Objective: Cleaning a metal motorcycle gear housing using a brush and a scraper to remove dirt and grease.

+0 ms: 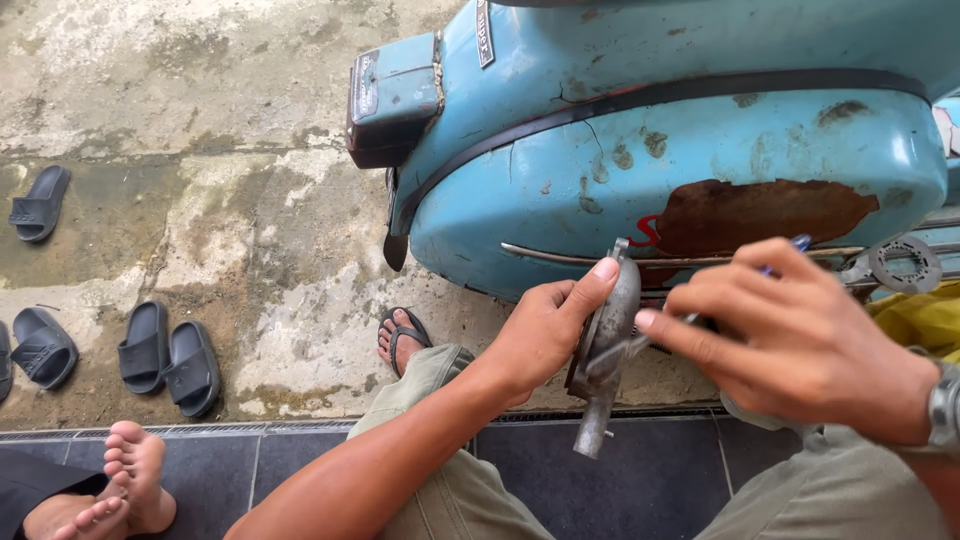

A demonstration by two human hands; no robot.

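Note:
My left hand [545, 325] grips a grey, dirty metal engine part [607, 345], a rounded plate with a short tube pointing down, held on edge in front of me. My right hand [790, 335] holds a thin tool with a blue handle tip [800, 243] and presses its working end against the inner face of the metal part. A watch [945, 405] sits on my right wrist. Both hands hover over my knees in khaki trousers [450, 490].
An old light-blue scooter [680, 130] with a rust patch stands right behind my hands. A round metal disc [905, 263] lies at right. Black slides [170, 360] lie on the stained concrete. Another person's bare feet [125, 480] rest on the dark tiled step [640, 470].

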